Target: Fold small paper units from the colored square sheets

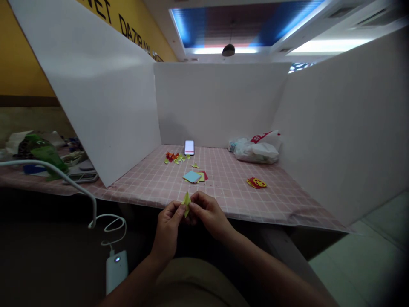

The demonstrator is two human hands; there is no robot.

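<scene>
A small piece of yellow folded paper (pixel 187 203) is pinched between my two hands at the table's near edge, one pointed end up. My left hand (pixel 170 219) grips its left side with thumb and fingers. On the right side, my right hand (pixel 207 211) closes on it too. Just beyond lies a stack of square paper sheets (pixel 192 177), light blue on top with yellow and red beneath. A separate yellow folded paper piece (pixel 195 165) rests behind the stack. Farther back sits a cluster of small folded papers (pixel 174 157) in red, orange and yellow.
A phone (pixel 189 147) stands upright at the back. White plastic bags (pixel 257 150) lie at the back right, and red and yellow cut-out discs (pixel 256 183) nearer. White panels (pixel 220 102) enclose the checked tablecloth (pixel 223 170). A cabled power bank (pixel 116 270) is at lower left.
</scene>
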